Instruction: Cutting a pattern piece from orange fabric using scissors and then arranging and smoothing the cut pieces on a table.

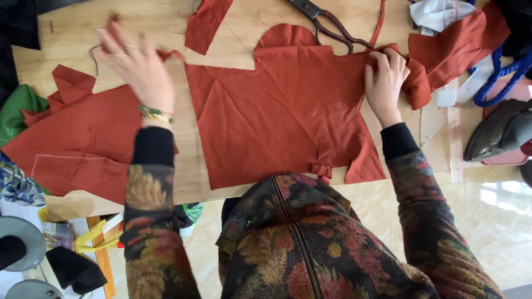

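Two hands work over rust-red cloth spread on a wooden table [233, 58]. The right hand [385, 80] rests on the upper right corner of the large cut piece of cloth [277, 122], its fingers curled down and pinching the cloth's edge where it bunches against a folded scrap [418, 88]. The large piece lies flat in the middle of the table, directly in front of the person, with its lower edge reaching the table's near edge. The left hand [138, 63] is blurred, raised above the table with fingers spread open and holding nothing; it hovers near the upper left corner of the large piece, just beside a small red sliver of cloth. A bracelet shows at that wrist. To the left lies a second big piece of red cloth [77, 149] with a chalk line on it, apart from the middle piece. A narrow red offcut [206, 22] sits at the top edge. Scissors [327, 25] with dark handles lie beyond the large piece, close to the right hand. An iron [501, 133] rests at the far right beside a blue cord [501, 75] and a clear ruler [455, 138].
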